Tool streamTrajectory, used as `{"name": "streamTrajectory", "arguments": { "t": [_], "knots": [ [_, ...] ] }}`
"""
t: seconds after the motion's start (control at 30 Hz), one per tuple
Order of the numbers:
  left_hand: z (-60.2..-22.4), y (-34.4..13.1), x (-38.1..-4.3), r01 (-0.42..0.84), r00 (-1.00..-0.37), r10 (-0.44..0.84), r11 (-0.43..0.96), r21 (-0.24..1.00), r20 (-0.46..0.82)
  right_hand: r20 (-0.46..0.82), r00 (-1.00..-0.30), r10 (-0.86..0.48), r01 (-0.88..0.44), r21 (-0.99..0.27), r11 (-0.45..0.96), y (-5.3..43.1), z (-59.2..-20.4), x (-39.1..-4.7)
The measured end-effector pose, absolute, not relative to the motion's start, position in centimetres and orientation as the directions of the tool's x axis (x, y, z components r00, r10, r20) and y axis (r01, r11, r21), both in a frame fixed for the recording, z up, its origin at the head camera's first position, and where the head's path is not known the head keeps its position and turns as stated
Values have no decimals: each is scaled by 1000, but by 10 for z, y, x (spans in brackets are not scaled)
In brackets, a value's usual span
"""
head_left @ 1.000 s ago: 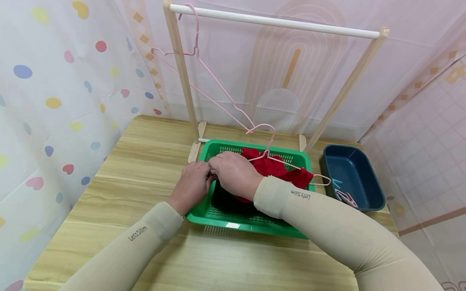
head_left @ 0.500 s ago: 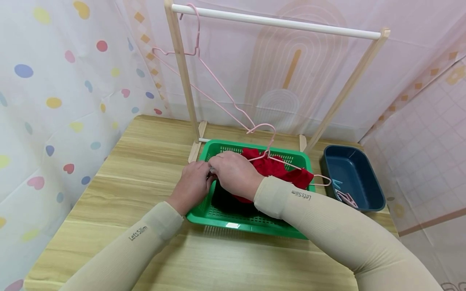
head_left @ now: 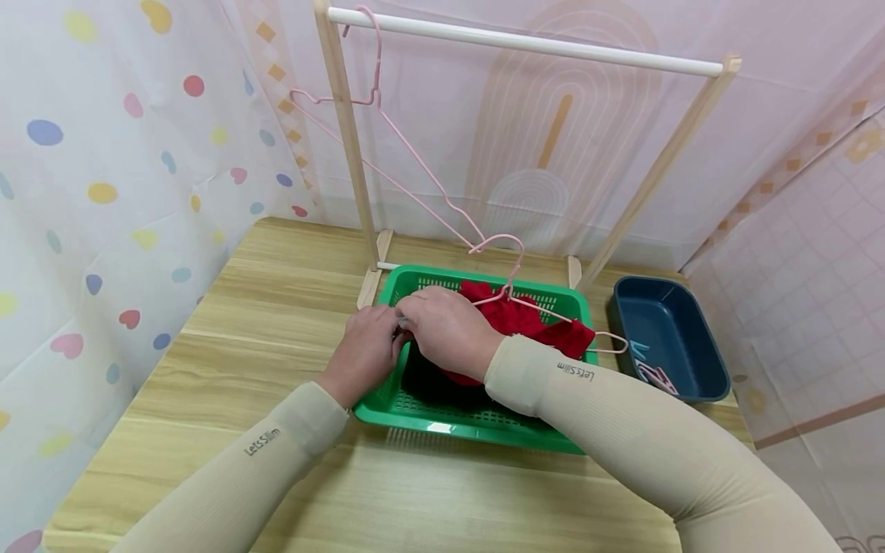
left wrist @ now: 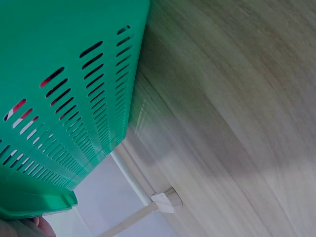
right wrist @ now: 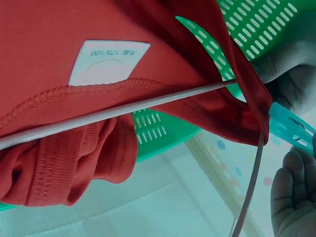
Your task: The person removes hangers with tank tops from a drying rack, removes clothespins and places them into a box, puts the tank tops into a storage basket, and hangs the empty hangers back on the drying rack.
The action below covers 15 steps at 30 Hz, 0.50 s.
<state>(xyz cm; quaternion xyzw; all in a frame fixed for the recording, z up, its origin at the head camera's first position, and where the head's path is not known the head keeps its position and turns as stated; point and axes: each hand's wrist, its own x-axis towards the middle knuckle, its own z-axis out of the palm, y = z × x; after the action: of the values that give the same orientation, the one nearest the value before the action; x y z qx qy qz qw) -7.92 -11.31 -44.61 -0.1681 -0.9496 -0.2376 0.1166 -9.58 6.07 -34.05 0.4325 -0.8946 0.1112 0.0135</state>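
A red tank top (right wrist: 49, 39) with a white size label hangs on a pink hanger (right wrist: 113, 111) over the green basket (head_left: 442, 430). A turquoise clothespin (right wrist: 284, 126) clips one strap to the hanger's end. My right hand (head_left: 445, 322) pinches the clothespin's handle end; its fingers (right wrist: 291, 192) show at the lower right of the right wrist view. My left hand (head_left: 366, 349) grips the strap end beside the clip, close to the basket's left rim. In the head view the hands hide most of that end. Only fingertips (left wrist: 44, 226) show in the left wrist view.
Dark cloth (head_left: 439, 380) lies in the basket. Behind stands a wooden rack with a white rail (head_left: 525, 42), another pink hanger (head_left: 415, 157) hooked at its left. A navy tray (head_left: 708, 365) with several clothespins (head_left: 657, 376) sits right on the wooden table (head_left: 263, 307).
Both hands stay in nearly the same place at the clipped strap. The view shifts very slightly; nothing else visibly moves.
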Motion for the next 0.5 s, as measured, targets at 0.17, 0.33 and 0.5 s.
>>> {"name": "streamTrajectory", "arguments": {
  "t": [0.17, 0.33, 0.5],
  "knots": [
    [-444, -113, -79, 365, -922, 262, 833, 416, 285, 127, -630, -767, -774, -188, 604, 62, -338, -95],
    [-444, -113, -78, 360, -925, 263, 836, 415, 274, 117, -640, -760, -765, -197, 614, 63, -335, -93],
    [-444, -113, -78, 360, -925, 265, 839, 408, 271, 130, -652, -747, -752, -240, 614, 66, -330, -92]
  ]
}}
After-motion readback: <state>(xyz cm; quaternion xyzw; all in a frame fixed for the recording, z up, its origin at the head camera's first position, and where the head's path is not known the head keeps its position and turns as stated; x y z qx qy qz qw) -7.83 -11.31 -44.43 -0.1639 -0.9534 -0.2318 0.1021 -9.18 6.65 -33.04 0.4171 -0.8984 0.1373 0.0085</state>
